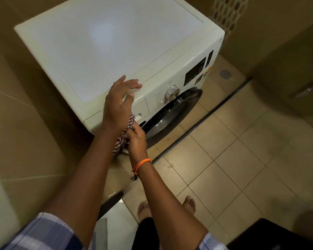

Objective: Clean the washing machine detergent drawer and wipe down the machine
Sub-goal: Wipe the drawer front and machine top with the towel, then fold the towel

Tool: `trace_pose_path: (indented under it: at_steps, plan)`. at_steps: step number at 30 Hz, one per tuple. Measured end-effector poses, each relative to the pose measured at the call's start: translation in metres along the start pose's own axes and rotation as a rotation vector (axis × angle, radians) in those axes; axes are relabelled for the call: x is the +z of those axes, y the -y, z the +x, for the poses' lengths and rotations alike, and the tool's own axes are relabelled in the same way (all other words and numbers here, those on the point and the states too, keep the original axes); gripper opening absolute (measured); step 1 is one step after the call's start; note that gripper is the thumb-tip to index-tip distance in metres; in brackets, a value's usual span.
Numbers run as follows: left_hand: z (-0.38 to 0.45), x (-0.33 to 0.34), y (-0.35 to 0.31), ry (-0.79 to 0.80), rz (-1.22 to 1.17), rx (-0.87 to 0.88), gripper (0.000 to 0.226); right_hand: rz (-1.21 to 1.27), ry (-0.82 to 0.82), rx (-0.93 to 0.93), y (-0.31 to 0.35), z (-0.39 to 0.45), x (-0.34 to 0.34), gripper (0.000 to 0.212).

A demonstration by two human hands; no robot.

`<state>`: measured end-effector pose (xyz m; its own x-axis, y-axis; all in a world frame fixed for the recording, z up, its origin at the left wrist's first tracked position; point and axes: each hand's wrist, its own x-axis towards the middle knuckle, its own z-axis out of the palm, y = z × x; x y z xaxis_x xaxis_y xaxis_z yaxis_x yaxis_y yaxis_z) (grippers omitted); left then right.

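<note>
- white enamel covers the front-loading washing machine (105, 51), which is seen from above in the head view, set into a corner of tan tiled walls.
- the detergent drawer (140, 107) is found at the near end of the machine's front panel, just beside the left hand; whether it is pushed fully in cannot be told, as the hands cover part of it.
- the left hand (118, 103) is held over the machine's front top edge, with fingers straight and spread and nothing gripped.
- a striped cloth (123, 134), in red-brown and white, is bunched below the left hand and hangs down in front of the machine.
- the cloth is gripped by the right hand (135, 139), with fingers curled round its upper folds, just below the drawer.
- an orange thread bracelet (141, 164) is worn on the right wrist.
- a silver control dial (172, 93) is set on the front panel beyond the drawer, and a dark display panel (195, 72) lies farther along.
- the dark round door (172, 112) is seen below the dial.
- beige floor tiles (242, 159) are laid to the right, with a round floor drain (225, 74) near the far wall.
- two bare feet (144, 209) are seen on the tiles, and checked sleeves (42, 233) at the lower edge.
</note>
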<state>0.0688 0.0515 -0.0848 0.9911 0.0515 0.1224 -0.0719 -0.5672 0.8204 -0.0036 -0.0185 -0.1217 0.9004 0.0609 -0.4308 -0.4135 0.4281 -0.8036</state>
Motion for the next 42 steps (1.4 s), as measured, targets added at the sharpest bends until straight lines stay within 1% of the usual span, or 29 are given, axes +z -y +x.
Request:
trace_pose_path:
  at_steps: [1, 3, 5, 7, 8, 9, 10, 12, 14, 15, 16, 18, 21, 25, 28, 32, 36, 42]
  plan:
    - [-0.007, 0.004, -0.003, 0.002, -0.013, -0.014, 0.048, 0.108, -0.010, 0.029, 0.002, -0.002, -0.006, 0.034]
    - [-0.024, 0.009, -0.011, 0.012, -0.063, -0.043, 0.052, 0.342, -0.067, 0.056, 0.014, -0.004, -0.021, 0.033]
    - [-0.042, 0.014, -0.024, -0.025, -0.115, -0.100, 0.049, 0.486, -0.081, 0.066, 0.032, -0.007, -0.041, 0.028]
    - [-0.056, 0.018, -0.046, -0.087, -0.110, -0.199, 0.039, 0.540, -0.039, 0.080, 0.059, -0.014, -0.063, 0.037]
    - [-0.062, 0.019, -0.059, -0.084, -0.114, -0.277, 0.036, 0.527, -0.011, 0.071, 0.075, -0.020, -0.073, 0.045]
    - [-0.067, 0.020, -0.070, -0.044, -0.152, -0.381, 0.039, 0.491, 0.007, 0.064, 0.088, -0.026, -0.081, 0.054]
    - [-0.070, 0.022, -0.083, 0.030, -0.242, -0.492, 0.043, 0.427, 0.017, 0.061, 0.102, -0.034, -0.089, 0.063]
    - [-0.072, 0.023, -0.104, 0.213, -0.553, -0.650, 0.050, 0.291, 0.011, 0.056, 0.124, -0.051, -0.103, 0.072]
    - [-0.069, 0.025, -0.121, 0.348, -0.807, -0.685, 0.054, 0.191, 0.012, 0.067, 0.143, -0.066, -0.119, 0.078]
    - [-0.066, 0.027, -0.131, 0.391, -0.861, -0.699, 0.055, 0.163, 0.016, 0.080, 0.154, -0.074, -0.129, 0.077]
    - [-0.061, 0.030, -0.140, 0.418, -0.874, -0.727, 0.055, 0.132, 0.020, 0.087, 0.165, -0.081, -0.137, 0.071]
    - [-0.052, 0.038, -0.161, 0.473, -0.834, -0.770, 0.053, 0.062, 0.005, 0.081, 0.187, -0.094, -0.154, 0.059]
    - [-0.039, 0.055, -0.192, 0.542, -0.794, -0.707, 0.036, -0.004, -0.083, 0.037, 0.216, -0.103, -0.182, 0.055]
    - [-0.020, 0.097, -0.243, 0.551, -0.621, -0.620, 0.022, -0.004, -0.308, -0.046, 0.258, -0.105, -0.225, 0.048]
    - [-0.003, 0.137, -0.283, 0.510, -0.604, -0.600, 0.026, -0.033, -0.442, -0.093, 0.294, -0.100, -0.268, 0.040]
    - [0.022, 0.201, -0.331, 0.489, -0.620, -0.593, 0.027, -0.105, -0.514, -0.149, 0.349, -0.084, -0.331, 0.019]
    - [0.049, 0.271, -0.379, 0.484, -0.607, -0.588, 0.029, -0.247, -0.579, -0.221, 0.404, -0.065, -0.398, 0.019]
    - [0.093, 0.372, -0.460, 0.483, -0.599, -0.543, 0.024, -0.405, -0.713, -0.267, 0.492, -0.050, -0.497, 0.017]
